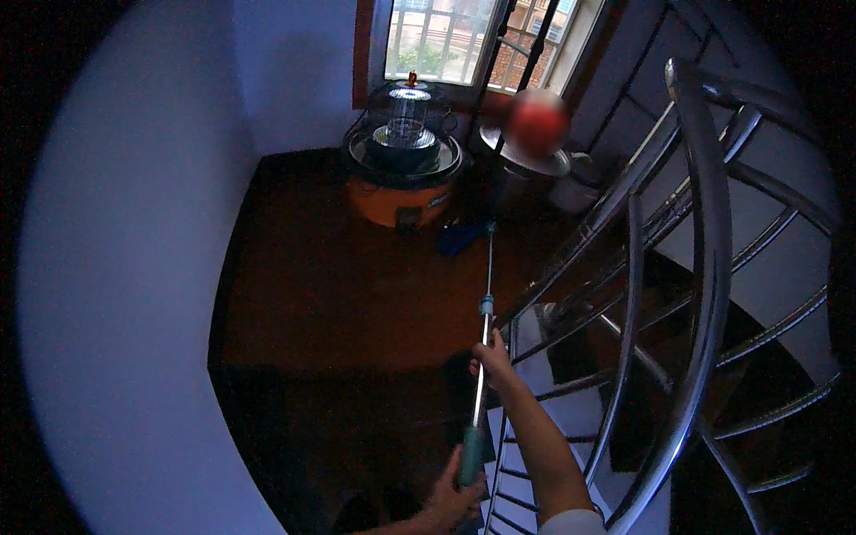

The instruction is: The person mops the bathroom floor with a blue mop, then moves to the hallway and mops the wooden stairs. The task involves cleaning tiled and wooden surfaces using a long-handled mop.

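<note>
A long telescopic pole (479,361) with a metal shaft runs away from me over the dark floor. My left hand (455,491) is closed around its green grip at the near end. Farther up, my right hand (491,358) holds the metal shaft below a light-blue collar. At the pole's far end a blue mop-like head (461,237) lies low on the floor, beside an orange-bodied round appliance (394,200); its exact shape is hard to tell in the dim light.
A curved metal stair railing (709,234) with stairs stands at the right. A pale wall (134,267) bounds the left. A barred window (441,40) is at the back; before it stand a wire-caged heater-like object (409,120) and a blurred red round thing (537,124) on a metal stand.
</note>
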### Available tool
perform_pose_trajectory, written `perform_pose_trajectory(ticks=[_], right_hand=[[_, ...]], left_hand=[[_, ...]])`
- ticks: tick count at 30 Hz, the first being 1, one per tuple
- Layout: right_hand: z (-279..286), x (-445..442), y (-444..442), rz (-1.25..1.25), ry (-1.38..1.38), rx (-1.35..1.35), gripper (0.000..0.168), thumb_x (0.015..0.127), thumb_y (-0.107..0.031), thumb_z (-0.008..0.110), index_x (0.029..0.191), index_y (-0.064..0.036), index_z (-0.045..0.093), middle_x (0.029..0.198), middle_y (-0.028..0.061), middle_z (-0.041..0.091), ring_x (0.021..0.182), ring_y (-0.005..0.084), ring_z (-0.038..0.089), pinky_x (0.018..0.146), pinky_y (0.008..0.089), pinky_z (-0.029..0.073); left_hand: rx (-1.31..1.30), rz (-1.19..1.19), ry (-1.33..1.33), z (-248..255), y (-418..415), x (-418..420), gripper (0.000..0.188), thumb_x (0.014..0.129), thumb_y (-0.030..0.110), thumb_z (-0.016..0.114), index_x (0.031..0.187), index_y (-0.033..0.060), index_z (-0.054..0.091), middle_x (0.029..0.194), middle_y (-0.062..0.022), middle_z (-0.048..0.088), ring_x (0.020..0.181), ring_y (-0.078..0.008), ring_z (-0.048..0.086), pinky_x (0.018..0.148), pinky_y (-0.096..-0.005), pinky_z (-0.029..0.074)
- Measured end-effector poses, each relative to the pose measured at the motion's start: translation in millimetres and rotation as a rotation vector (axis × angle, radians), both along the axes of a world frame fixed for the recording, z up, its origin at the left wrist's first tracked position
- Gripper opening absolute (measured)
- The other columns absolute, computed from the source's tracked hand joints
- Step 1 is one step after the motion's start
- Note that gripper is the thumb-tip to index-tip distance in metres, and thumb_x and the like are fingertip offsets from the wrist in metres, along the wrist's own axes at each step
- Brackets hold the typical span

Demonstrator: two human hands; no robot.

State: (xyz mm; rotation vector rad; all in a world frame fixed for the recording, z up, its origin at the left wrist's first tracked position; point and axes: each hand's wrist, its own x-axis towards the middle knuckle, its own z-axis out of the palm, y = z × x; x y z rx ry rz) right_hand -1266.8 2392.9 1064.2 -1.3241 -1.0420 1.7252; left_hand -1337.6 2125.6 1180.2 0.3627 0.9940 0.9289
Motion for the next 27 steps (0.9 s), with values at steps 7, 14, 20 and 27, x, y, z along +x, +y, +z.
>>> perform_pose_trajectory(ticks=[7, 14, 20, 27], right_hand=[[3.0, -91.8, -113.8, -0.02, 0.087, -0.198, 0.055, 0.069, 0.001, 0.044, 0.113, -0.014, 0.014, 0.075, 0.0101, 0.041, 0.052, 0.0167, 0.046, 0.042, 0.0299, 0.045], [48.1, -150.9, -215.3, 0.146, 0.255, -0.193, 0.08, 0.076, -0.007, 0.048, 0.122, -0.017, -0.017, 0.082, 0.0121, 0.041, 0.058, 0.0165, 0.049, 0.049, 0.0326, 0.048], [92.0, -176.2, -228.0, 0.216, 0.289, -0.285, 0.06, 0.073, -0.009, 0.053, 0.116, -0.011, 0.012, 0.078, 0.0113, 0.04, 0.057, 0.0167, 0.048, 0.05, 0.0327, 0.048], [18.2, -176.0, -159.3, 0.052, 0.387, -0.232, 0.026, 0.071, -0.004, 0.054, 0.084, -0.004, 0.031, 0.07, 0.0097, 0.045, 0.055, 0.0175, 0.049, 0.05, 0.0329, 0.048]], left_hand=[[-0.127, -0.048, 0.155, 33.3, -88.7, -125.7, 0.065, 0.073, 0.009, 0.055, 0.126, 0.0133, 0.017, 0.086, -0.0066, 0.05, 0.059, -0.0112, 0.047, 0.049, -0.0237, 0.04], [-0.363, 0.25, 0.07, 81.0, -208.1, -167.6, 0.047, 0.07, 0.013, 0.056, 0.112, 0.0045, 0.038, 0.061, -0.0021, 0.046, 0.037, -0.0064, 0.037, 0.032, -0.0182, 0.031], [-0.497, 0.184, 0.406, 119.7, -205.0, -162.8, 0.055, 0.071, 0.011, 0.056, 0.118, 0.0099, 0.027, 0.079, -0.0081, 0.047, 0.047, -0.0094, 0.04, 0.039, -0.0223, 0.034], [-0.207, 0.309, -0.089, 80.3, -179.7, -173.7, 0.064, 0.07, 0.008, 0.057, 0.125, 0.0109, 0.024, 0.086, -0.0143, 0.05, 0.048, -0.0117, 0.044, 0.038, -0.0241, 0.036]])
